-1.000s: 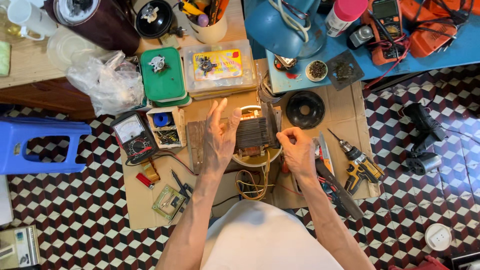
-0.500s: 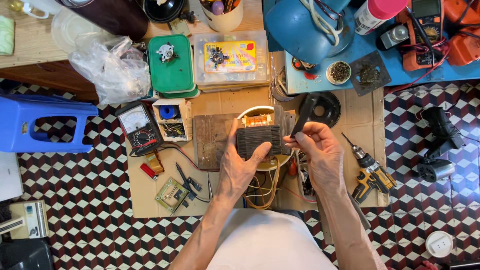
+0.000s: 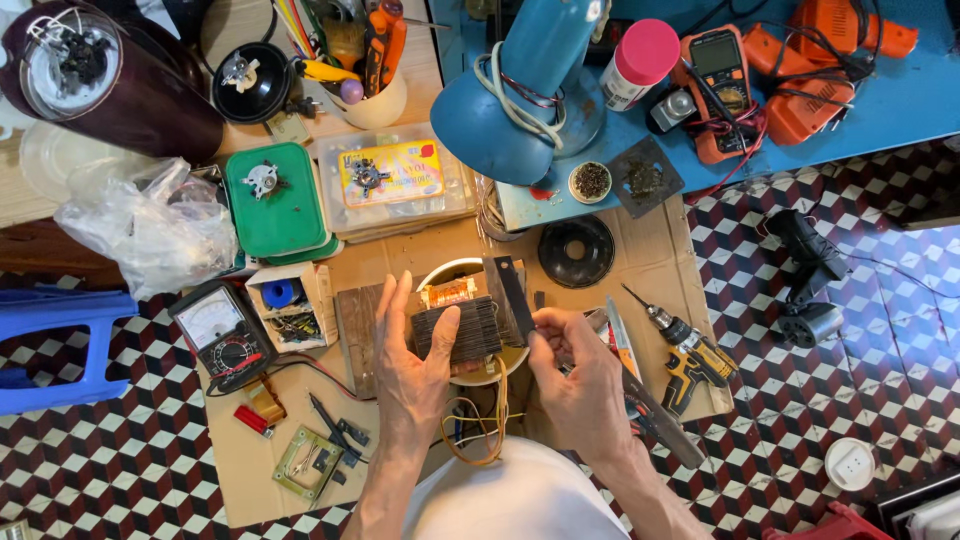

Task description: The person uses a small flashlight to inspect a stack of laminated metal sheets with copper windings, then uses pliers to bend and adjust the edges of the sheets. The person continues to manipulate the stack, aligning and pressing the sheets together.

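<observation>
While the left hand (image 3: 415, 365) now grips the dark laminated transformer core (image 3: 455, 330), right hand (image 3: 580, 375) fingers pinch a flat metal blade (image 3: 510, 292) at its edge, prying begun

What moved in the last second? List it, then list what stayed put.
The left hand, raised open a second ago, came down and clasped the dark laminated transformer core. The right hand shifted inward and now holds a flat dark metal strip against the core's right edge. The yellow cordless drill, analogue meter and green lidded box stayed in place.
</observation>
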